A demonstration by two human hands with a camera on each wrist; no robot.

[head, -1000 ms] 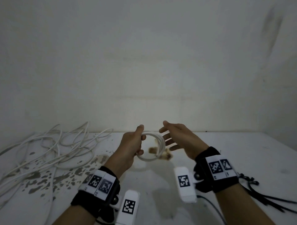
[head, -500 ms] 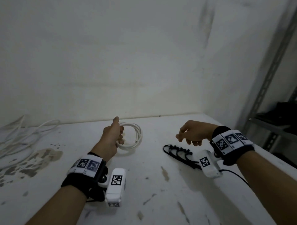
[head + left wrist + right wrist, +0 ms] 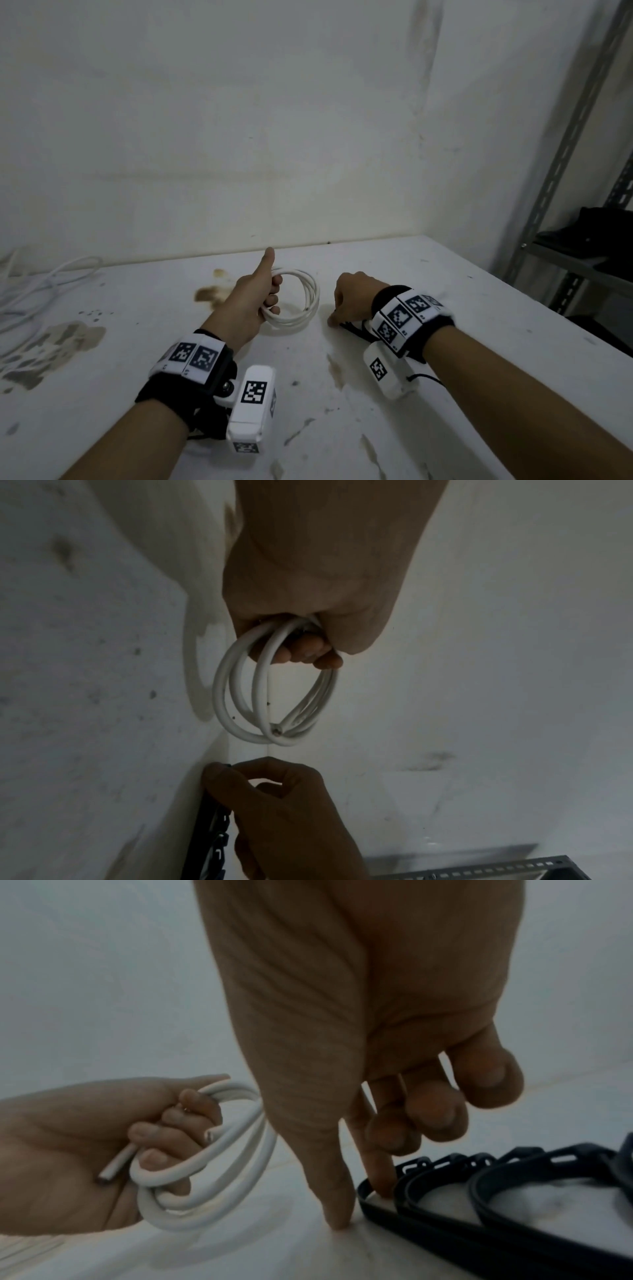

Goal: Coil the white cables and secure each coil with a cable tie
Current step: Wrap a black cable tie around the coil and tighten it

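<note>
A small white cable coil (image 3: 306, 301) hangs in my left hand (image 3: 265, 294), just above the white table. Its fingers curl round one side of the coil and the thumb sticks up. The left wrist view shows the coil's loops (image 3: 240, 696) and a cut end. Right of the coil, my right hand (image 3: 337, 318) is down on a bunch of black cable ties (image 3: 354, 328). In the right wrist view its thumb (image 3: 337, 1218) and index finger (image 3: 383, 1183) close on either side of the nearest tie loop (image 3: 368, 1208). The other fingers are curled above.
A pile of loose white cables (image 3: 44, 284) lies at the table's far left. The stained table (image 3: 462, 274) meets a wall behind and ends at the right, where a grey metal shelf rack (image 3: 561, 164) stands.
My right hand has swung right and come down from above the black ties onto them. The left hand has kept hold of the coil, thumb now raised. The head view has turned right.
</note>
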